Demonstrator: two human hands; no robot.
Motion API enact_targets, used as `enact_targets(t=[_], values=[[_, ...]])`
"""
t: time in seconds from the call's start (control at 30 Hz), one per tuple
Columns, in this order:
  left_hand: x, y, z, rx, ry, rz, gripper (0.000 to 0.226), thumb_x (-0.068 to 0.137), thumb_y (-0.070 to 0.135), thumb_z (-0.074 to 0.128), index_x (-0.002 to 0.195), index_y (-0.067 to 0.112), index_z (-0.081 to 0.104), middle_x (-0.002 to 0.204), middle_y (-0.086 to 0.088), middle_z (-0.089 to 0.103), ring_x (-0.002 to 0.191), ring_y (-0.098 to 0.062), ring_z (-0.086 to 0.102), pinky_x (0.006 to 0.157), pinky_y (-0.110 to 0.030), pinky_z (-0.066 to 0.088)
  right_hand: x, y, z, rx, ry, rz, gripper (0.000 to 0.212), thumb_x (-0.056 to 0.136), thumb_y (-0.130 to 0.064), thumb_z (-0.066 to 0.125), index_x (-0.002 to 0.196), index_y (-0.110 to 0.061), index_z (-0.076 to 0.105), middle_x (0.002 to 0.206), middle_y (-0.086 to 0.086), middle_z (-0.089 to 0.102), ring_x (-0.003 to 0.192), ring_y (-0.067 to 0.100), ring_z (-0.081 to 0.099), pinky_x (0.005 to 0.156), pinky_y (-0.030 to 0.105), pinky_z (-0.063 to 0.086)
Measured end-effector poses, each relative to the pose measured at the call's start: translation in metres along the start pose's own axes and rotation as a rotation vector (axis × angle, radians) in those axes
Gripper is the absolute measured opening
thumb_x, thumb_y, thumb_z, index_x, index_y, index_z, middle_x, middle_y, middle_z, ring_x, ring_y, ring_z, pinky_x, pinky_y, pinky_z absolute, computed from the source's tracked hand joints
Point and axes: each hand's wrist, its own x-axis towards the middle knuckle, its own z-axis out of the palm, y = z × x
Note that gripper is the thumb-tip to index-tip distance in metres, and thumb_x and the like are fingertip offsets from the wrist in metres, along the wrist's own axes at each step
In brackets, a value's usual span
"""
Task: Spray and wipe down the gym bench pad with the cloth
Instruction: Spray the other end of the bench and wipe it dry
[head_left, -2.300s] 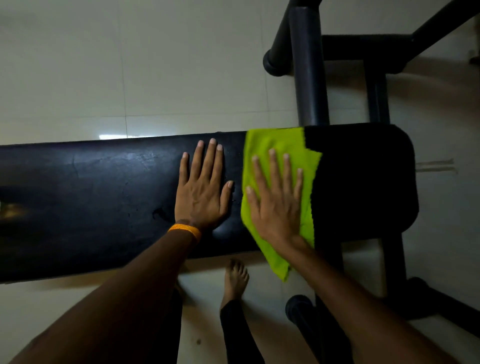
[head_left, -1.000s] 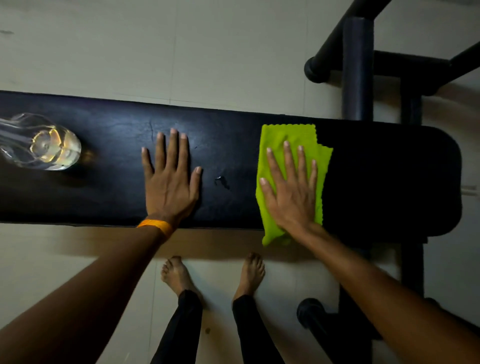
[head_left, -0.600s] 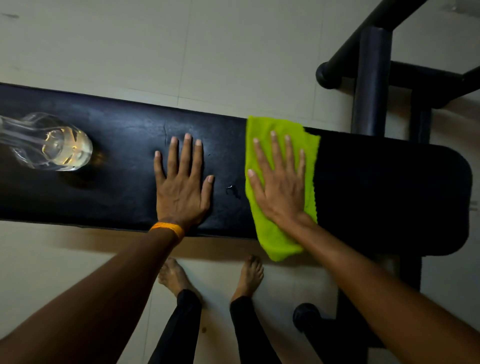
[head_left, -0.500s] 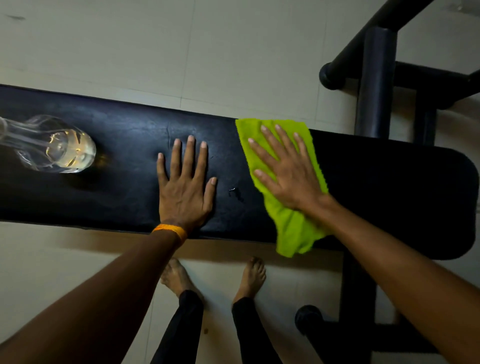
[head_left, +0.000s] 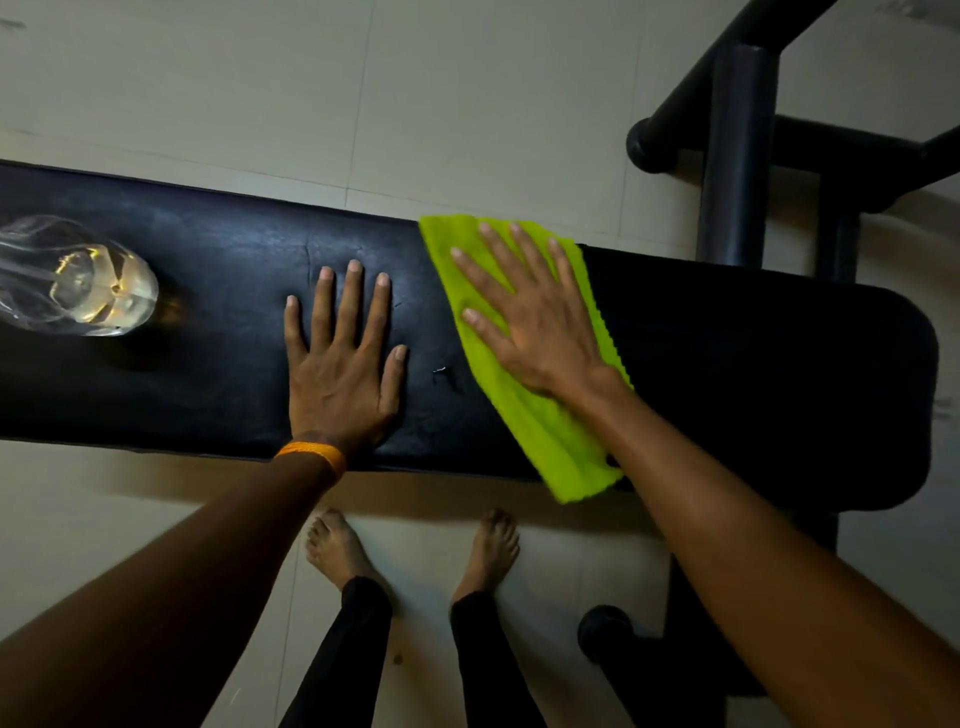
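Observation:
A long black bench pad (head_left: 753, 374) runs across the view from left to right. My right hand (head_left: 535, 322) lies flat, fingers spread, on a lime-green cloth (head_left: 550, 436) that covers the pad from far edge to near edge and hangs over the near edge. My left hand (head_left: 343, 364) rests flat on the bare pad just left of the cloth, holding nothing; an orange band circles its wrist. A clear spray bottle (head_left: 78, 280) with yellowish liquid stands on the pad at the far left.
The bench's black steel frame (head_left: 737, 156) rises at the upper right, with more tubing and a round foot (head_left: 605, 631) at the lower right. My bare feet (head_left: 337, 551) stand on the pale tiled floor under the pad's near edge.
My right hand has slid the cloth leftward along the pad and turned it at an angle. The left hand has stayed flat in place. The view shifted, bringing the bottle into sight.

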Motion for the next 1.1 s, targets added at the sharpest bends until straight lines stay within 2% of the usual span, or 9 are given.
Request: enact_targets(t=[0.13, 0.3, 0.4, 0.53, 0.63, 0.73, 0.83, 0.93, 1.1], values=[[0.0, 0.0, -0.001, -0.003, 0.006, -0.002, 0.071, 0.103, 0.049, 0.024, 0.167, 0.02, 0.011, 0.175, -0.011, 0.005, 0.161, -0.033, 0.003, 0.127, -0.064, 0.007, -0.038, -0.043, 0.008, 0.06, 0.08, 0.375, 0.061, 0.104, -0.057, 0.027, 0.161, -0.036, 0.019, 0.171, 0.002, 0.011, 0.158, 0.028, 0.006, 0.126, 0.055, 0.007], [-0.002, 0.0, -0.001, -0.003, 0.015, -0.005, 0.07, 0.104, 0.049, 0.024, 0.167, 0.021, 0.012, 0.175, -0.01, 0.006, 0.161, -0.033, 0.003, 0.127, -0.062, 0.005, -0.094, 0.006, 0.011, 0.012, -0.027, -0.053, 0.064, 0.101, -0.059, 0.035, 0.16, -0.039, 0.019, 0.171, 0.003, 0.011, 0.158, 0.029, 0.006, 0.126, 0.055, 0.012], [-0.001, 0.0, -0.001, 0.003, 0.01, -0.003, 0.069, 0.104, 0.05, 0.023, 0.167, 0.023, 0.009, 0.175, -0.01, 0.004, 0.161, -0.033, 0.001, 0.127, -0.062, 0.004, -0.095, 0.041, 0.008, 0.016, 0.037, 0.285, 0.063, 0.102, -0.06, 0.031, 0.16, -0.038, 0.019, 0.171, 0.002, 0.011, 0.158, 0.029, 0.006, 0.126, 0.054, 0.011], [-0.001, 0.0, -0.002, -0.001, 0.002, -0.007, 0.068, 0.105, 0.05, 0.022, 0.167, 0.025, 0.008, 0.175, -0.01, 0.002, 0.162, -0.032, -0.001, 0.127, -0.062, 0.005, -0.102, -0.036, 0.019, 0.074, 0.174, 0.799, 0.065, 0.102, -0.059, 0.029, 0.161, -0.034, 0.019, 0.171, 0.006, 0.012, 0.158, 0.033, 0.007, 0.125, 0.058, 0.01], [-0.003, -0.001, -0.001, -0.004, 0.016, -0.005, 0.067, 0.105, 0.049, 0.023, 0.167, 0.026, 0.011, 0.175, -0.01, 0.004, 0.162, -0.032, 0.001, 0.127, -0.062, 0.007, -0.107, -0.062, 0.024, 0.012, 0.045, 0.45, 0.066, 0.102, -0.06, 0.029, 0.161, -0.034, 0.017, 0.171, 0.006, 0.009, 0.158, 0.034, 0.005, 0.126, 0.057, 0.004], [-0.003, 0.0, 0.0, -0.008, 0.019, 0.002, 0.067, 0.105, 0.049, 0.023, 0.167, 0.026, 0.01, 0.175, -0.01, 0.004, 0.162, -0.032, 0.0, 0.127, -0.062, 0.006, -0.086, 0.005, 0.011, -0.029, -0.023, -0.001, 0.065, 0.1, -0.06, 0.035, 0.16, -0.038, 0.021, 0.17, 0.004, 0.015, 0.158, 0.031, 0.01, 0.126, 0.056, 0.01], [-0.002, -0.001, 0.0, -0.017, 0.013, 0.004, 0.067, 0.106, 0.049, 0.022, 0.167, 0.025, 0.008, 0.175, -0.01, 0.002, 0.161, -0.033, -0.001, 0.127, -0.063, 0.006, -0.062, 0.034, 0.007, 0.025, 0.054, 0.345, 0.062, 0.102, -0.058, 0.031, 0.16, -0.037, 0.021, 0.17, 0.003, 0.015, 0.158, 0.03, 0.01, 0.126, 0.055, 0.011], [-0.003, 0.0, -0.002, -0.026, 0.028, 0.007, 0.067, 0.106, 0.049, 0.025, 0.167, 0.024, 0.011, 0.175, -0.01, 0.003, 0.162, -0.032, 0.0, 0.127, -0.063, 0.006, -0.054, -0.034, 0.014, 0.074, 0.184, 0.737, 0.062, 0.102, -0.056, 0.03, 0.16, -0.034, 0.023, 0.17, 0.005, 0.016, 0.157, 0.032, 0.011, 0.125, 0.058, 0.011], [-0.003, -0.003, 0.0, -0.04, 0.05, 0.021, 0.066, 0.107, 0.049, 0.03, 0.166, 0.021, 0.019, 0.174, -0.011, 0.011, 0.161, -0.033, 0.006, 0.127, -0.063, 0.01, -0.072, -0.078, 0.02, 0.004, 0.009, 0.266, 0.065, 0.102, -0.06, 0.029, 0.161, -0.036, 0.016, 0.171, 0.003, 0.008, 0.158, 0.031, 0.003, 0.126, 0.057, 0.007]])
